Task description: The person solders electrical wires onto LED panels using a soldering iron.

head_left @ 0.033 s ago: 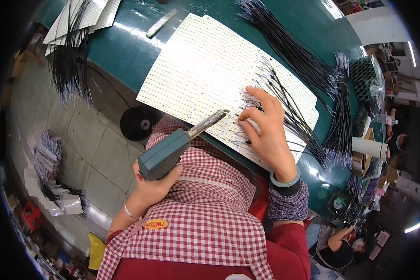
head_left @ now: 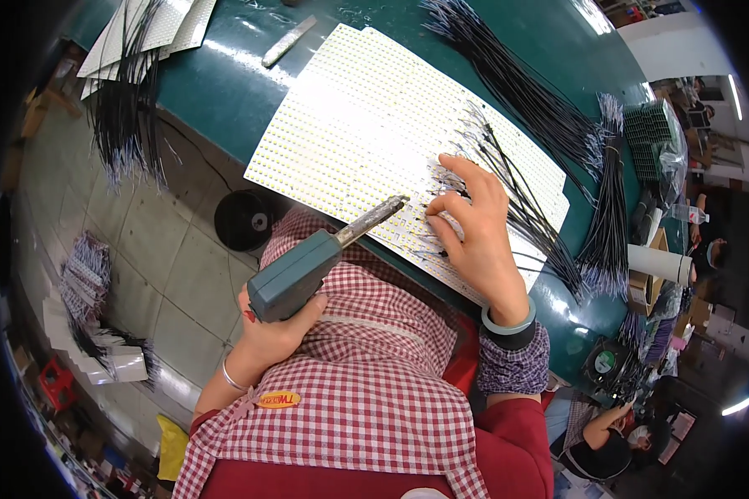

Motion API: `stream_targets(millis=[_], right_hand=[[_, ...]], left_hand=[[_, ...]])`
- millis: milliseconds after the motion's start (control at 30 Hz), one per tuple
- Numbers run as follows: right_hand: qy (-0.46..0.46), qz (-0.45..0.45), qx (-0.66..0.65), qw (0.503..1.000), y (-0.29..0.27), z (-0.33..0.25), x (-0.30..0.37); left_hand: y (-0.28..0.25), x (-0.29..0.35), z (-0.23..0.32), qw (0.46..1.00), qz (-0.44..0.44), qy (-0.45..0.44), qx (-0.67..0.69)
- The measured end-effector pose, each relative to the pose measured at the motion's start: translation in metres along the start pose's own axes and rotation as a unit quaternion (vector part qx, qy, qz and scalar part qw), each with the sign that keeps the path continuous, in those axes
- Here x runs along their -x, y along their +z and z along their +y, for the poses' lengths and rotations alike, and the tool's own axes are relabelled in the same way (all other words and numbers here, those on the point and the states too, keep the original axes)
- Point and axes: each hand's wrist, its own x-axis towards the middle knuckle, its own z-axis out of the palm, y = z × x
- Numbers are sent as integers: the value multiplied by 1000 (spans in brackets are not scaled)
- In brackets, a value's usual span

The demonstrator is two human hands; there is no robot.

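Observation:
A dark green soldering gun (head_left: 295, 274) is gripped in my left hand (head_left: 283, 337), its metal barrel slanting up to the right. The tip rests at or just over a white LED panel (head_left: 324, 108) dotted with small yellow chips. To the right of the tip, my right hand (head_left: 474, 220) hovers low over the panel with thumb and a finger pinched together on a thin wire, its end mostly hidden by the fingers. Several black wires (head_left: 520, 187) with pale stripped ends fan across the panel beside and under this hand.
Bundles of black wires (head_left: 516, 79) lie on the green table (head_left: 225, 91) behind and right of the panel. A metal-coloured bar (head_left: 289, 41) lies beyond it. More panels (head_left: 133, 41) with wires overhang the left edge. A dark round container (head_left: 243, 220) stands below. Another person (head_left: 599, 441) works at lower right.

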Motion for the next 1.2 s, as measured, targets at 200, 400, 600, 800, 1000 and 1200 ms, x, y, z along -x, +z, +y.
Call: stream_targets(millis=[200, 400, 600, 800, 1000, 1200], right_hand=[[-14, 7, 18, 1000, 6, -3, 1], [-1, 40, -33, 999, 17, -6, 5], [25, 66, -21, 997, 30, -11, 11], [41, 73, -33, 996, 34, -11, 13], [42, 83, -36, 995, 35, -11, 14], [42, 86, -33, 995, 36, -11, 14]], left_hand=[[-1, 0, -5, 998, -19, 50, -37], [7, -2, -2, 997, 34, 71, -1], [5, -2, -5, 995, 14, 91, -36], [4, -3, -2, 994, -1, 101, -39], [4, -2, -4, 991, -19, 122, -54], [3, 0, -2, 992, -27, 106, -58]])
